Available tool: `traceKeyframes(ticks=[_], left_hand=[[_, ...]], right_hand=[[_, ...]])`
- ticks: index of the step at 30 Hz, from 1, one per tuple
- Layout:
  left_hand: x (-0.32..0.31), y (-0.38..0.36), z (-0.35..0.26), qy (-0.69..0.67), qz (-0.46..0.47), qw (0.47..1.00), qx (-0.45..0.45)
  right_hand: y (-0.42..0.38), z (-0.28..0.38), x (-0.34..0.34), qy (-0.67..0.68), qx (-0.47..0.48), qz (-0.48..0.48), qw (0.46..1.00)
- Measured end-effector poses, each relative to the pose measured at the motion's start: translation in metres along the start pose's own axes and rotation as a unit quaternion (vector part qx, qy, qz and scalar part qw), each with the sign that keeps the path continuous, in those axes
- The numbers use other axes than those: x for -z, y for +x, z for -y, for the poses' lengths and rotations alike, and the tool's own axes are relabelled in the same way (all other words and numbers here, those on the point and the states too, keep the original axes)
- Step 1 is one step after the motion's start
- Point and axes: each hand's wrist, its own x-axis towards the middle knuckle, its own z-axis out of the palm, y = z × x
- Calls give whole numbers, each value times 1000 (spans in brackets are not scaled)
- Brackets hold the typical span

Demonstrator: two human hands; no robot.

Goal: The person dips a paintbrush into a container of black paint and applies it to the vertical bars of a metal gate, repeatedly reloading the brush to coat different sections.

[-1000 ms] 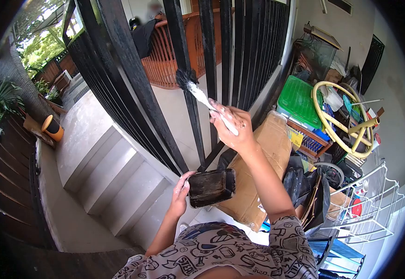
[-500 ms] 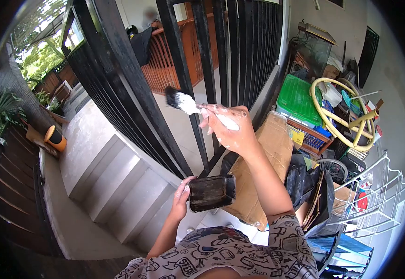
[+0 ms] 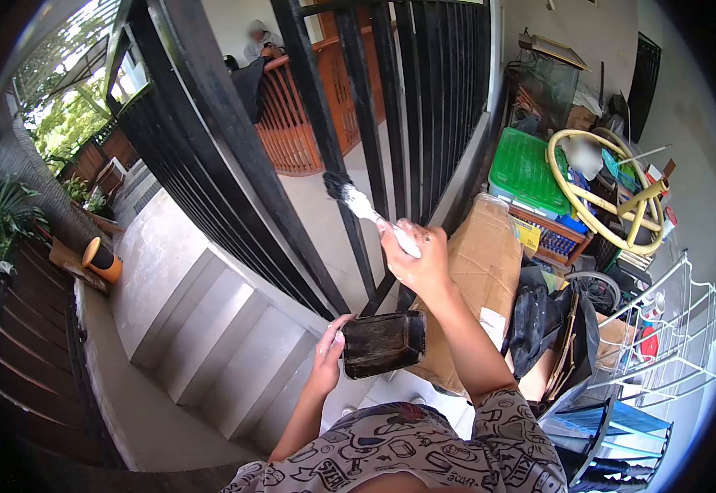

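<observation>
My right hand (image 3: 419, 259) is closed around the white handle of a paintbrush (image 3: 358, 200). The brush's black bristles overlap one of the bars of the black metal gate (image 3: 350, 140) in this view. White smears mark the brush and the skin of both hands. Lower down, my left hand (image 3: 330, 353) grips the left edge of a dark rectangular paint tray (image 3: 383, 343), its inside coated black. The tray hangs in front of my body, below the gate's bottom rail.
Grey steps (image 3: 210, 329) go down on the left, beside a dark fence (image 3: 38, 353). At right are a cardboard box (image 3: 477, 271), a green-lidded bin (image 3: 526, 172), a coiled yellow hose (image 3: 559, 197) and a white wire rack (image 3: 662, 337). A person (image 3: 263, 43) is behind an orange railing (image 3: 292, 115).
My right hand has moved the paintbrush down and to the right, bringing its bristles over a gate bar. The tray in my left hand sits slightly further right in view.
</observation>
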Motion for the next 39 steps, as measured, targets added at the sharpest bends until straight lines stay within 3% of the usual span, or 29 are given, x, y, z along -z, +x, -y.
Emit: traceKeyframes(ticks=[2, 5, 6, 9, 10, 11, 13, 18, 20, 24, 27, 28, 31, 34, 37, 39], left_hand=[[7, -8, -5, -16, -17, 1000, 7], [15, -18, -4, -67, -31, 997, 21], [17, -21, -2, -86, -33, 995, 29], [19, -25, 1, -70, -32, 995, 68], [20, -24, 0, -48, -25, 997, 52], [22, -23, -1, -27, -18, 999, 35], [26, -22, -2, -10, -12, 1000, 11], [42, -28, -2, -33, -27, 999, -7], [50, -34, 1, -53, -37, 998, 23], [63, -40, 2, -53, -40, 997, 24], [68, -44, 3, -74, -44, 996, 23], [70, -45, 4, -74, -40, 996, 21], [77, -45, 9, -65, -25, 998, 11], [83, -47, 11, -52, -9, 999, 9], [89, -45, 11, -55, 3, 998, 8], [95, -45, 8, -42, 8, 999, -9]], right_hand=[[-4, 15, 11, -34, -19, 23, 999], [2, 27, 12, -20, 52, 44, 997], [7, 29, 8, 39, 48, 37, 997], [29, 12, -5, 16, 120, 56, 991], [32, 6, -6, -47, 90, 48, 994], [29, 6, -5, -15, -1, 36, 999], [25, -15, 6, -124, 100, 23, 987], [-13, -15, 15, -114, 31, -3, 993], [-23, -15, 16, -130, -14, 13, 991], [-25, 24, 17, -28, -55, 75, 995], [-24, 16, 8, 118, -37, 47, 991], [-14, 37, 12, 79, -107, 57, 989], [8, 46, 7, 72, 108, 31, 991], [27, 43, 4, 99, 56, 36, 993], [29, 34, -3, -1, 33, 30, 999], [24, 6, 5, -87, 72, 40, 993]])
